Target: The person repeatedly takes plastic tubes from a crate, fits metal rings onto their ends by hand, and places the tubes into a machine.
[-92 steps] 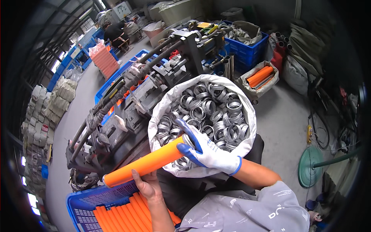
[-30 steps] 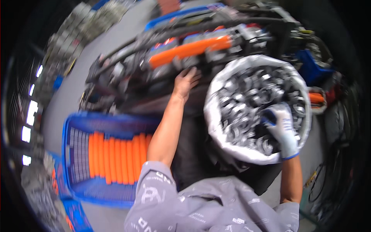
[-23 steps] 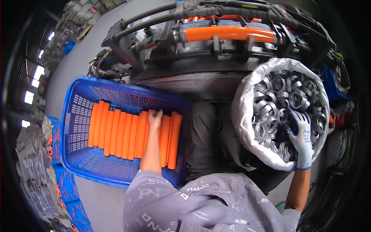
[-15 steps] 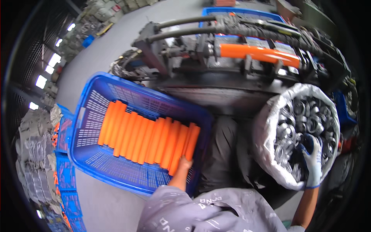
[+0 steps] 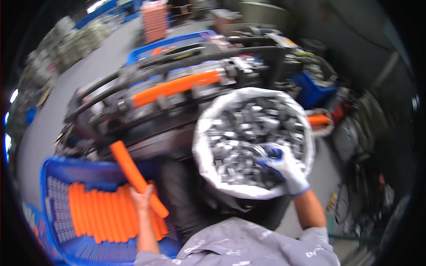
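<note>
Left hand (image 5: 141, 197) wraps a slanted orange tube (image 5: 129, 167) above the perforated blue crate (image 5: 57, 224); gloved right hand (image 5: 284, 166), half-curled, is at metal rings (image 5: 248, 126) in the white sack (image 5: 202, 153) — whether it grips any, I cannot tell.

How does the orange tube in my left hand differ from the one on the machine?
Pose: the held tube slants down toward the right in view, while the machine tube rises toward the right.
Support: the held tube is gripped by your bare left hand over the blue basket; the machine tube lies in the dark machine, with no hand on it.
Both are slender, straight and orange.
</note>
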The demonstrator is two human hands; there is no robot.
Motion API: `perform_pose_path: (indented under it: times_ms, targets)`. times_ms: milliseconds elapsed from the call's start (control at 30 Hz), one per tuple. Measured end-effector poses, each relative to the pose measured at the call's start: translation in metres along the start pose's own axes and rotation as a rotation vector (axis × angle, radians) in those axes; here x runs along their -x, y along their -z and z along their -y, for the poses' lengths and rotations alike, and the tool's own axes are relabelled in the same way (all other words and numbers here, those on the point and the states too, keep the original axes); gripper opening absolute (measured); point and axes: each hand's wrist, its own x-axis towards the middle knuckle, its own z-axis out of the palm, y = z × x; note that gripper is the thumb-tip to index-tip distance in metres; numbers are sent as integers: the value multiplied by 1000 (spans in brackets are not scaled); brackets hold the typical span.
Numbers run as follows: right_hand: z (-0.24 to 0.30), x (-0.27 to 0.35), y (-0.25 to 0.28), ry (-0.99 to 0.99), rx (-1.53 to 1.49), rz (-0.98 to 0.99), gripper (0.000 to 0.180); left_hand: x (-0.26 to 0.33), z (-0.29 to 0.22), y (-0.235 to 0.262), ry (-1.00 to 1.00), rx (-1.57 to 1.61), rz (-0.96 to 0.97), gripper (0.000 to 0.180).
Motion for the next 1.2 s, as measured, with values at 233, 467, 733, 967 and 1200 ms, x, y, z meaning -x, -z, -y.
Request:
perform_pose_path:
  times_ms: [233, 467, 733, 967, 1200]
  targets:
    - [-18, 8, -5, -25, -1079, 28, 36, 27, -228, -64, -534, -373, 459, 59]
    - [-13, 14, -9, -17, -855, 39, 41, 46, -267, -77, -833, -567, 659, 57]
    - [29, 26, -23, 263, -613, 249, 87, 47, -261, -68, -821, -580, 646, 58]
    - [23, 28, -26, 285, -297, 151, 87, 52, -254, -69, -829, -594, 632, 58]
    - [26, 29, -27, 328, -150, 47, 82, 57, -243, -80, -882, -559, 594, 57]
